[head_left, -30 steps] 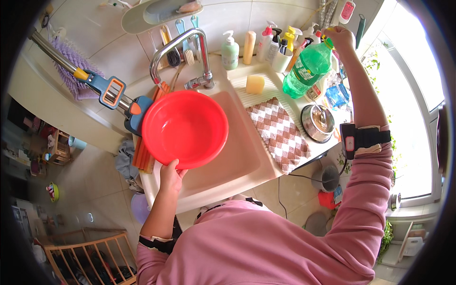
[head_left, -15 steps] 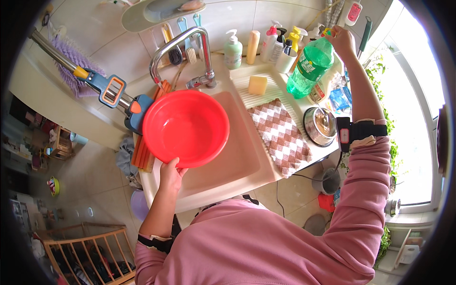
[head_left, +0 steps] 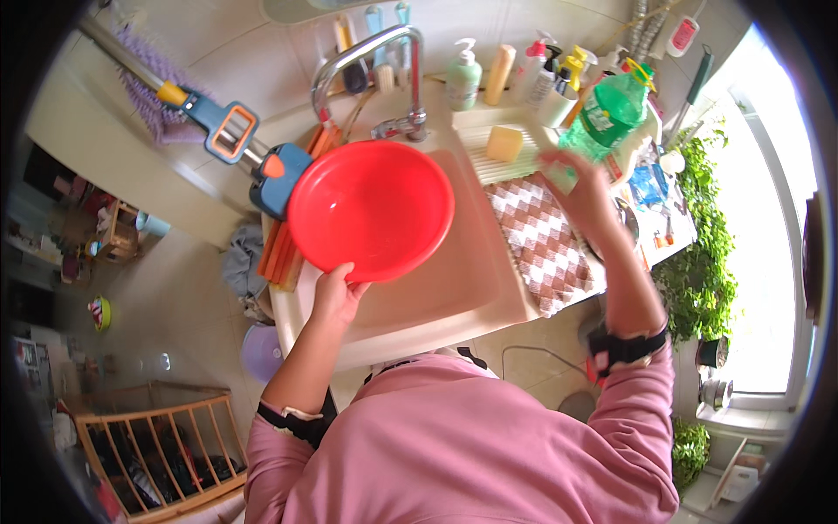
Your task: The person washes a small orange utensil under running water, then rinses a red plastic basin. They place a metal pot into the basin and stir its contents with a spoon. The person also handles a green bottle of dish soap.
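Left hand (head_left: 336, 293) grips the near rim of the red basin (head_left: 371, 210), fingers curled under, holding it tilted over the left part of the sink (head_left: 454, 288). No real change there vs earlier frames.

Right hand (head_left: 580, 188) is closed around the lower body of the green bottle (head_left: 607, 118). Earlier the bottle was up by the back row of containers near the wall; it's now pulled forward and lower, tilted, hanging over the draining rack just right of the yellow soap bar (head_left: 504, 142). Cap end looks to point up-right, hard to confirm at this edge of the lens.

Checkered cloth (head_left: 546, 244) lies on the counter below the right hand. Faucet (head_left: 362, 61) arcs above the basin.
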Available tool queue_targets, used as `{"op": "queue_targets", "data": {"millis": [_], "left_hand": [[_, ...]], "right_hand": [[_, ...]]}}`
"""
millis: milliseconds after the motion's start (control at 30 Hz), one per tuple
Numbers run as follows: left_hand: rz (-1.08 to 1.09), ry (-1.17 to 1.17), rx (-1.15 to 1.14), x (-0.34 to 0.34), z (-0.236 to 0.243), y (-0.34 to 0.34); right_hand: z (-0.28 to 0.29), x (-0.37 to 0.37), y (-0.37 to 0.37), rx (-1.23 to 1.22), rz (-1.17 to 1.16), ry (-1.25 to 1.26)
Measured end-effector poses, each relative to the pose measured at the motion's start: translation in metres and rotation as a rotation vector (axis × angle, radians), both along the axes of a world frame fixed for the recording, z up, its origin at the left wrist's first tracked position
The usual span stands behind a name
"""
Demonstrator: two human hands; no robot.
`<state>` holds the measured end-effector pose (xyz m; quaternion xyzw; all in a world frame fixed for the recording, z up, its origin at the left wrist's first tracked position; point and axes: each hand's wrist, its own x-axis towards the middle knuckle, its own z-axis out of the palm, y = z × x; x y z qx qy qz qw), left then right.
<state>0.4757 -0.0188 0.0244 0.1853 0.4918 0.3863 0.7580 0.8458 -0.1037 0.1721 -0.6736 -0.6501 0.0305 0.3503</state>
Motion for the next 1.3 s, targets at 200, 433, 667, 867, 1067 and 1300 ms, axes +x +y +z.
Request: {"op": "queue_targets", "data": {"millis": [200, 433, 667, 867, 1067, 1300], "left_hand": [[0.003, -0.201, -0.160, -0.008, -0.027, -0.011], [-0.052, 0.008, 0.148, -0.008, -0.030, -0.017], [-0.130, 0.250, 0.162, -0.034, 0.022, -0.022], [-0.175, -0.019, -0.274, -0.044, -0.009, -0.021], [-0.227, -0.273, -0.273, -0.029, -0.051, -0.012], [-0.108, 0.101, 0.154, -0.025, -0.029, -0.003]], "right_hand": [[-0.114, -0.089, -0.025, -0.548, 0.043, 0.778], [-0.158, -0.122, -0.028, -0.498, -0.076, 1.276], [-0.184, -0.146, -0.017, -0.469, -0.216, 1.500], [-0.157, -0.138, -0.018, -0.228, -0.175, 1.474], [-0.130, -0.135, -0.010, -0.106, -0.056, 1.268], [-0.160, -0.138, -0.014, -0.362, -0.189, 1.449]]}}
